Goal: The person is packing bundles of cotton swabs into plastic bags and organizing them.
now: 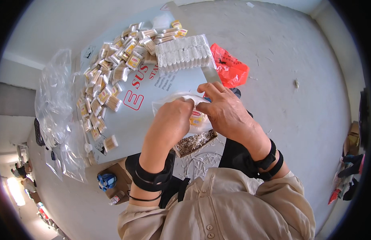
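Observation:
Close in front of my body, both hands are over a see-through plastic bag [200, 129] near the table's front edge. A small yellow-labelled pack of cotton swabs [196, 119] shows in it, between my hands. My left hand [175, 115] is closed, with thumb and forefinger pinched at the bag's upper part. My right hand [227, 110] reaches in from the other side, its thumb and bent fingers pressed on the bag near the left fingertips. My knuckles hide the exact pinch points. Many similar cotton swab packs [120, 73] lie heaped along the table's left and far side.
A wrapped block of white bundles [183, 54] stands at the table's [141, 120] far right, beside a red plastic bag [230, 68]. Large see-through plastic [53, 100] hangs off the left edge. Below my hands is a box of loose swabs [195, 143]; another cardboard box [123, 176] sits lower left.

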A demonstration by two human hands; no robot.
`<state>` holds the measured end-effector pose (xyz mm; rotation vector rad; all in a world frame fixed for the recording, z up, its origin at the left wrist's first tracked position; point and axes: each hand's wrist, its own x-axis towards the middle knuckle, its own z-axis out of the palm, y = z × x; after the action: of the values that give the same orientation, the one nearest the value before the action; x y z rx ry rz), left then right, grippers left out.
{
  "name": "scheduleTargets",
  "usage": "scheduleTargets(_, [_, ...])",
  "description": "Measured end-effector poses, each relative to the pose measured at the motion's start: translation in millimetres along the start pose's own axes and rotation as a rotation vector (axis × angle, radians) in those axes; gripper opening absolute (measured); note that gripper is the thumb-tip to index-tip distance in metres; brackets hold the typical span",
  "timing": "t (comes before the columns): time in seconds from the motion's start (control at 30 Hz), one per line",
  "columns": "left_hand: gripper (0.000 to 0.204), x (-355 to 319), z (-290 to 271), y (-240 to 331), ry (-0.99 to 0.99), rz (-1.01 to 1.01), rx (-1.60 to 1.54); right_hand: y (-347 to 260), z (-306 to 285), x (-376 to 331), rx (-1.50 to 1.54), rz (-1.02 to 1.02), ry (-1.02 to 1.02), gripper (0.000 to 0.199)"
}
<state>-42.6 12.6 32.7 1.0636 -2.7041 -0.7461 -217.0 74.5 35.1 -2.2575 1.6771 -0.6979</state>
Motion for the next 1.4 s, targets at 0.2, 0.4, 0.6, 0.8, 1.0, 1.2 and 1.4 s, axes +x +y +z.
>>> scheduleTargets(0.2, [0.007,7.5,14.5,-2.0,0.086,-0.089,0.048,11.4,15.1,-8.6,-0.128,-0.111,-0.168,0.043])
scheduleTargets(0.4, [0.005,14.9,37.1,-12.6,0.234,-0.219,0.15,11.3,19.8,-10.1,-0.262,-0.079,-0.358,0.041])
scheduleTargets(0.6, [0.011,4.1,16.6,-12.6,0.079,-0.024,0.025,23.6,15.4,-8.1,-0.25,0.044,-0.346,0.035])
scheduleTargets(0.8, [0.017,-9.3,0.7,-13.3,-0.033,0.234,-0.073,11.1,-6.7,-10.8,0.069,-0.145,0.101,0.023])
scheduleTargets(1.0, [0.012,-3.3,2.6,-10.0,-0.116,0.168,0.09,0.7,0.9,2.8,0.485,-0.121,0.011,0.015])
scheduleTargets(1.2, [0.002,-25.4,-11.8,18.2,0.24,0.331,0.406,-5.5,-11.4,32.3,0.231,-0.139,-0.46,0.012])
scheduleTargets(1.4, [0.003,-49.3,-0.5,23.8,0.408,0.185,0.4,-11.9,11.4,52.4,0.252,-0.17,-0.64,0.012])
